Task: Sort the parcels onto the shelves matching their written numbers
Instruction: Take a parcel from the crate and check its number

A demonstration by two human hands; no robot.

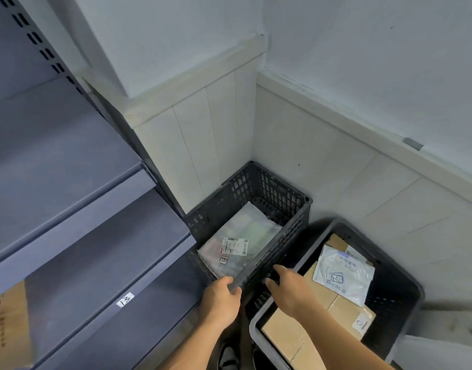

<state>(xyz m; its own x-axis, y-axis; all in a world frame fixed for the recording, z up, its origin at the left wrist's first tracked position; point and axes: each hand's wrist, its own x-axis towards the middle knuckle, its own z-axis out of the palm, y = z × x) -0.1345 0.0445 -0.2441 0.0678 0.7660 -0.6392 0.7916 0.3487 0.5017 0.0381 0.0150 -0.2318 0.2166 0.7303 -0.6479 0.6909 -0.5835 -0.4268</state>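
Translucent plastic-bag parcel with a white label lay inside the dark perforated plastic crate; left hand gripped its near rim, right hand touched its side, grasp indeterminable.

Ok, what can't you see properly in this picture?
All from the head view:
- Clear parcel's label: print too small and blurred.
- Cardboard boxes in the grey bin: partly under the white mailer and the right arm.
- Brown box on the shelf: cut off by the left edge.
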